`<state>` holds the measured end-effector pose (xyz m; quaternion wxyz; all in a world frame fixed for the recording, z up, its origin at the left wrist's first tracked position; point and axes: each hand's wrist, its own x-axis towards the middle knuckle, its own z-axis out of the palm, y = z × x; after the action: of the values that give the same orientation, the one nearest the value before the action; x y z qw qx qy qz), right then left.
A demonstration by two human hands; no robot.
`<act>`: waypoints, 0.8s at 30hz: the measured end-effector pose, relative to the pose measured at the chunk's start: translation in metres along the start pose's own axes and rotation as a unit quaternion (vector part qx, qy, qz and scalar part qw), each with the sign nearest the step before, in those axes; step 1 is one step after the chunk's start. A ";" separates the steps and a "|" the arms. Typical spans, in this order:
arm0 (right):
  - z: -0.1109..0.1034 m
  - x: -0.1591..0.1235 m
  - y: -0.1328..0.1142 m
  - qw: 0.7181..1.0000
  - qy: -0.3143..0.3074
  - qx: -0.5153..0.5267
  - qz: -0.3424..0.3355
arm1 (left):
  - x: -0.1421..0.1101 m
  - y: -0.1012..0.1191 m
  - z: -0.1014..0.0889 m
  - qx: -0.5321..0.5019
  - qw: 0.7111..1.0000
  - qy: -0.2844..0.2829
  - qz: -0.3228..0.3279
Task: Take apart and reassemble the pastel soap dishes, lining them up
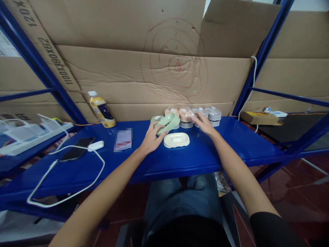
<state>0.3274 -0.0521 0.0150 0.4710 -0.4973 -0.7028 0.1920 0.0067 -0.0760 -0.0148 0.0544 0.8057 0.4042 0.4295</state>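
Observation:
My left hand (153,137) grips a pale green oval plastic dish (169,122), held tilted above the shelf with its hollow side showing. Just below it, a cream oval dish (177,140) lies flat on the blue shelf. My right hand (202,123) reaches to the row at the back, its fingers closed on a thin clear plastic piece (190,112); its exact shape is blurred. Round lidded containers stand there: a peach one (185,118) beside the fingers, a clear grey one (214,116) to the right, and a green one (156,118) partly behind the green dish.
A yellow drink bottle (102,110) stands at the back left, with a phone (123,139) in front. Farther left lie a dark phone (78,149), a white adapter (96,145) and a looping white cable (77,196). Cardboard (115,75) and blue posts (264,56) bound the shelf.

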 end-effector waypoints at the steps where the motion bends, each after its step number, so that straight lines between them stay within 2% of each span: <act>1: 0.000 0.000 -0.001 1.000 -0.007 -0.005 -0.007 | -0.001 0.003 -0.001 0.005 1.000 -0.029 0.006; 4: 0.001 -0.003 -0.007 0.998 -0.043 -0.014 -0.037 | -0.005 0.011 0.002 0.008 0.993 -0.114 0.026; 7: 0.004 -0.008 -0.016 0.990 -0.117 -0.023 -0.076 | -0.006 0.014 0.010 -0.006 0.988 -0.152 0.037; 10: 0.011 -0.014 -0.023 0.976 -0.184 -0.037 -0.107 | -0.004 0.013 0.018 -0.039 0.988 -0.146 0.012; 12: 0.016 -0.017 -0.027 0.969 -0.206 -0.048 -0.124 | -0.001 0.012 0.022 -0.069 0.989 -0.133 -0.023; 15: 0.024 -0.018 -0.031 0.963 -0.209 -0.074 -0.156 | 0.001 0.013 0.025 -0.106 0.985 -0.122 -0.053; 19: 0.034 -0.016 -0.029 0.956 -0.208 -0.099 -0.180 | 0.003 0.015 0.027 -0.131 0.983 -0.121 -0.034; 24: 0.039 -0.013 -0.019 0.951 -0.230 -0.103 -0.178 | 0.002 0.014 0.028 -0.123 0.982 -0.135 -0.036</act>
<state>0.2848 -0.0640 0.0036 0.2690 -0.3522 -0.8853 0.1410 0.0369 -0.0766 -0.0249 0.2230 0.8283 0.3661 0.3608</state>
